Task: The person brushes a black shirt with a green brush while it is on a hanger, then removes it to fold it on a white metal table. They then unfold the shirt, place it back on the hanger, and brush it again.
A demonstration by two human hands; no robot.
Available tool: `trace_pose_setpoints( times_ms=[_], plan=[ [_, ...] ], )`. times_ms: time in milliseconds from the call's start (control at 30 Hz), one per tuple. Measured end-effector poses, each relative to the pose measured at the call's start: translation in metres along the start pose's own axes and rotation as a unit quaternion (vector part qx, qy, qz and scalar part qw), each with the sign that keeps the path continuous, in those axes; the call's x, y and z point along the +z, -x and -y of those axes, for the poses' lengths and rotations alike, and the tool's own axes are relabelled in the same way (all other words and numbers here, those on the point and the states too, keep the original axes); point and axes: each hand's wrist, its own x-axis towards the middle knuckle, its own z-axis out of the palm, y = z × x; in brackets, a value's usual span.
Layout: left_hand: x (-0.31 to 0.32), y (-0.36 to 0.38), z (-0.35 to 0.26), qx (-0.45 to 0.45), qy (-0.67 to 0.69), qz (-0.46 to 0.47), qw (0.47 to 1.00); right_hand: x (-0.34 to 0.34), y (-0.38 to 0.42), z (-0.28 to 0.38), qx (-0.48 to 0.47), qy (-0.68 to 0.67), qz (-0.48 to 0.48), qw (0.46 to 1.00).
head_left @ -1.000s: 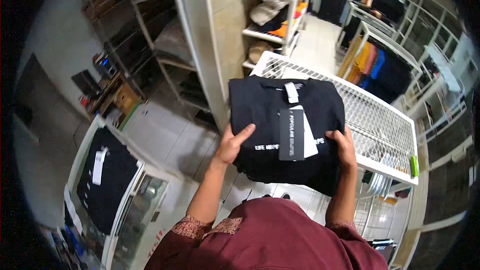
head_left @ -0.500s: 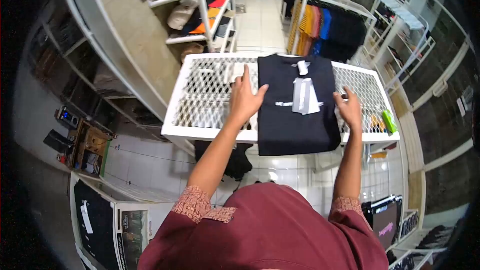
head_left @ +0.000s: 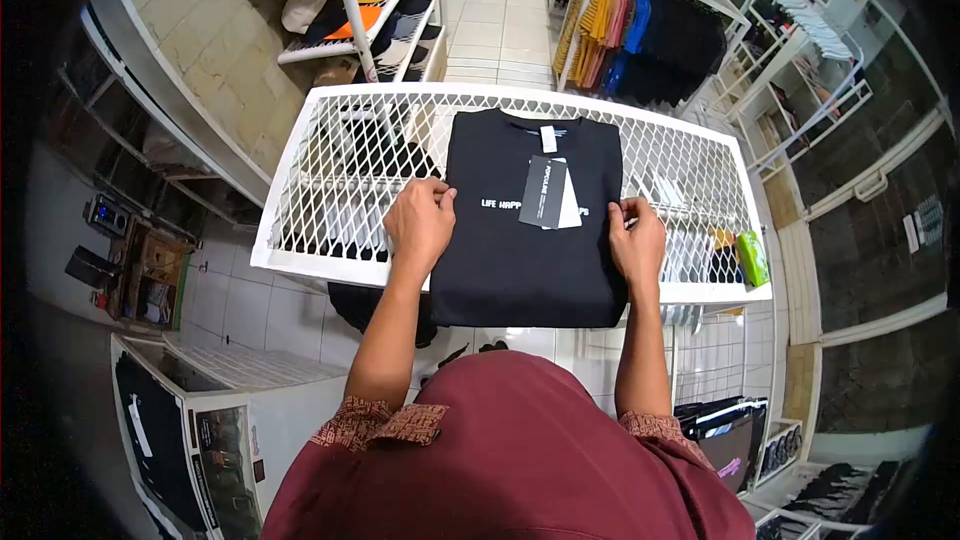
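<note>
A folded black T-shirt lies flat on the white mesh-topped table, its collar toward the far side. Small white lettering runs across its chest, partly covered by a dark grey hang tag with a white card behind it. A white label sits at the collar. My left hand is closed in a pinch on the shirt's left edge. At the opposite edge, my right hand pinches the fabric between thumb and fingers.
A bright green packet rests at the table's right end. Shelves of caps stand at the far left. Beyond the table is a rack of hanging shirts. Glass doors line the right side.
My left hand, earlier spread with a finger pointing up beside the shirt, now pinches its left edge. My right hand's fingers have closed at the right edge. The camera view has shifted.
</note>
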Motion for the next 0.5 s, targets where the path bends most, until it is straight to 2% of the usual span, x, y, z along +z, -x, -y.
trace_pose_setpoints(
  times_ms=[67,133,200,300,367,500],
  plan=[
    [0.002,0.001,-0.004,0.005,-0.003,-0.02,1.0,0.004,-0.005,-0.008,-0.019,-0.04,-0.003,0.999],
    [0.001,0.002,-0.01,-0.006,0.019,-0.031,0.999,0.005,-0.009,-0.01,0.047,-0.115,0.032,0.992],
    [-0.001,0.0,-0.013,-0.011,0.04,-0.042,0.998,0.005,-0.016,-0.02,0.051,-0.126,0.048,0.99],
    [0.005,-0.004,-0.011,-0.002,0.015,-0.036,0.999,0.008,-0.024,-0.027,0.096,-0.251,0.116,0.956],
    [0.021,-0.01,0.0,0.045,-0.036,-0.089,0.994,0.0,-0.023,-0.01,0.115,-0.244,0.122,0.955],
    [0.017,-0.022,-0.011,0.029,-0.047,-0.049,0.997,0.002,-0.028,-0.002,0.148,-0.276,0.164,0.935]
  ],
)
